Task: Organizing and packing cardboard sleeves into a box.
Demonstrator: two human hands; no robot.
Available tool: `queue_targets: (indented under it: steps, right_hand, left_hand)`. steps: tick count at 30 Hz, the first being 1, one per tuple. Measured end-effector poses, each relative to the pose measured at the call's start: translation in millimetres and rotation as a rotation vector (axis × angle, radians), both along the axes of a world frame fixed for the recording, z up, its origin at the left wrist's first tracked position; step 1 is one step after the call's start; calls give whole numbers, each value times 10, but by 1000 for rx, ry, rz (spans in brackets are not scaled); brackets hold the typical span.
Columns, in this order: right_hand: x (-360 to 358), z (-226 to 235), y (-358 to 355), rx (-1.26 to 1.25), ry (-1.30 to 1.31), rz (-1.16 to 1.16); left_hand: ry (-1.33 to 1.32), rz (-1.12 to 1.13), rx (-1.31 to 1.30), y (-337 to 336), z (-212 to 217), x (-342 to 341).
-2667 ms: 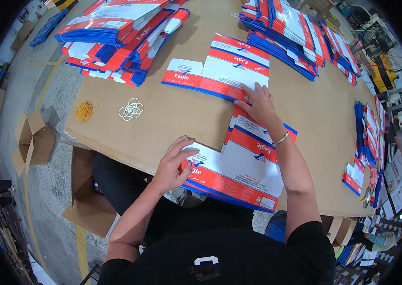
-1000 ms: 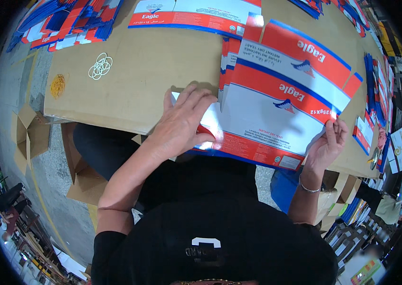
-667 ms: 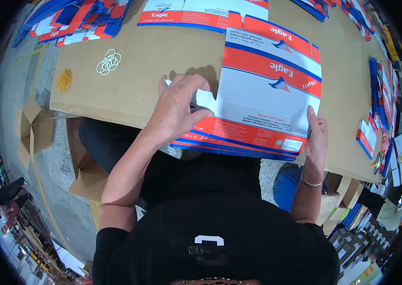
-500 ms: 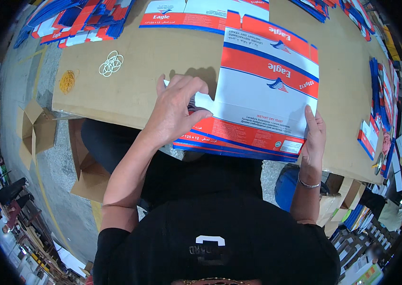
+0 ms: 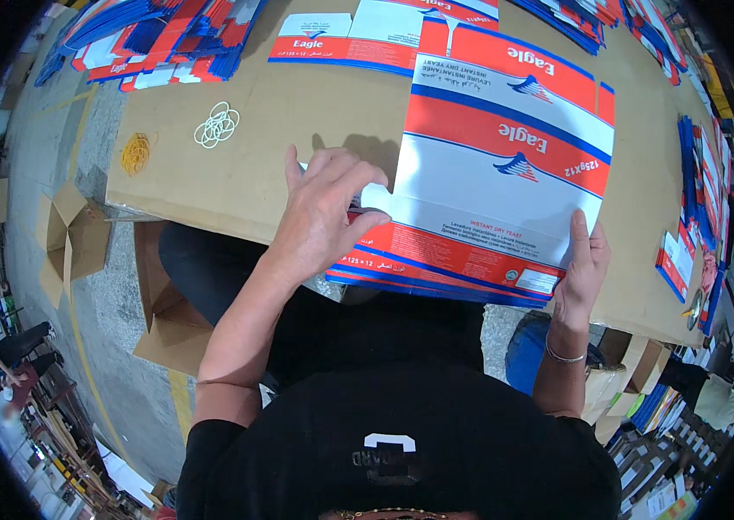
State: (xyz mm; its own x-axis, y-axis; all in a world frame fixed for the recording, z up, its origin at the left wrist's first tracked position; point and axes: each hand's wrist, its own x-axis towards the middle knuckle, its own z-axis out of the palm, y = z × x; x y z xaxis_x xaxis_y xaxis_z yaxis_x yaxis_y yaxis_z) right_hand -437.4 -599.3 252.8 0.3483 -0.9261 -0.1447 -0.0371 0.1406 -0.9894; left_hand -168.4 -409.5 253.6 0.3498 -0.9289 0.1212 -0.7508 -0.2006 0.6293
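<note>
A flat printed carton [image 5: 471, 204], white with red and blue bands, is tilted up in front of me. Its lower right edge is gripped by my right hand [image 5: 586, 269], thumb on the printed face and fingers behind. At its left edge my left hand [image 5: 325, 204] is closed, thumb and bent fingers about a small white flap [image 5: 375, 198]. Under this carton, at the table's near edge, lies a stack of similar flat cartons [image 5: 367, 264], mostly covered. What the hidden fingertips of the left hand touch behind the flap cannot be seen.
White rubber bands [image 5: 217, 125] and yellow rubber bands [image 5: 135, 153] lie on the brown table [image 5: 271, 113] to the left. Bundles of flat cartons [image 5: 167, 39] sit along the far side and right edge [image 5: 701, 182]. An open cardboard box [image 5: 72, 234] stands on the floor left.
The raised carton's right side has swung slightly outward, with my right hand moving a little right and down. My left hand stays at the flap. The whole view has shifted slightly.
</note>
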Motion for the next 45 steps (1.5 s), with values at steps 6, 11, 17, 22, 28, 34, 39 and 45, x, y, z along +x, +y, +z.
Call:
queue_targets:
  steps: [6,11,17,22,28,34,39,45]
  right_hand:
    - [-17,116,36,-138,15,35]
    - [-36,58,17,-166,18,18]
    - [-263,-156,-312,-82,122,-106]
    - [-1408,-365,-1314,-38,288,-311]
    - [-2955,-374,-2147,70,374,-233]
    - [-3496,-388,-2596,-302,1409,-170]
    - [-1834,-550,-1615,-733,986,-70]
    - [-600,-428,-279,-1036,805,353]
  left_hand:
    - [7,12,-121,38,15,-11]
    - [24,-8,-132,44,51,-21]
    - [-48,67,-226,-68,21,-90]
    - [30,-41,-82,8,-161,27]
    - [14,-238,221,-7,-293,-338]
    - [-89,-271,320,-102,-269,-386]
    - [-141,-200,396,-129,-153,-455]
    - [-208,-184,259,-132,-211,-267]
